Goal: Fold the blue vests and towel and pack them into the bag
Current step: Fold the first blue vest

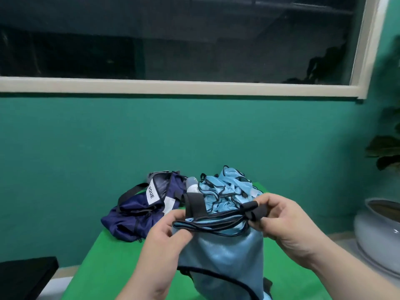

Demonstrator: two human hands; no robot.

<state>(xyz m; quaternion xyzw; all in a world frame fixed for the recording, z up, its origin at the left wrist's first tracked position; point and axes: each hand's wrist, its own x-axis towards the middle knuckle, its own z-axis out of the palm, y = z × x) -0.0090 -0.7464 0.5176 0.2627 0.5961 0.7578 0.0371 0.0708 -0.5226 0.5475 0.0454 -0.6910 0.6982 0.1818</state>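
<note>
Folding one light-blue vest (220,247) over the desk (104,254), I pinch its black-trimmed edge in my left hand (164,232) and its gathered straps in my right hand (283,217), both grips closed. Next, I judge: flatten it, then pack the navy bag (129,213) behind.

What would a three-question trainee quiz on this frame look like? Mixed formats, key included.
1. True or false: the navy bag lies left of the pile of blue vests.
2. The left hand and right hand both grip: A) a light blue vest; B) a towel; C) a shoe.
3. Fill in: the table cover is ___.
Key: 1 true; 2 A; 3 green.
</note>
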